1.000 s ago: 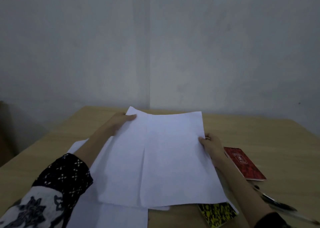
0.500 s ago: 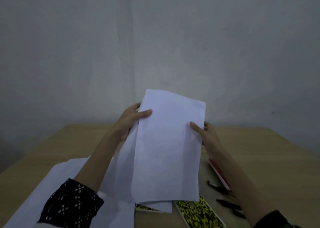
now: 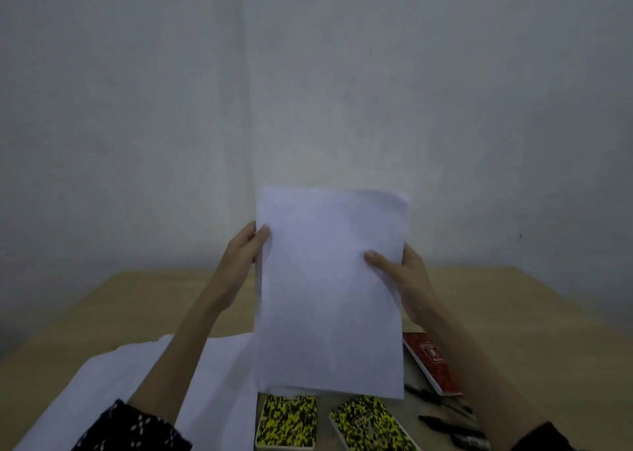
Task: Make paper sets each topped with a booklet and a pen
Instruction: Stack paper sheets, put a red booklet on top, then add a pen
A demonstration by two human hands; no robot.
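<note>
I hold a set of white paper sheets upright above the wooden table. My left hand grips its left edge and my right hand grips its right edge, thumb on the front. More white paper lies flat on the table at the lower left. Two yellow-and-black booklets lie below the held sheets. A red booklet lies to the right, partly behind my right arm. Black pens rest near it at the lower right.
A plain grey wall rises behind the table. The table's far edge runs just behind my hands, and bare wood shows at the far left and right.
Both hands have lifted the sheets off the table and stood them upright, squaring them into one stack. The booklets underneath have come into view.
</note>
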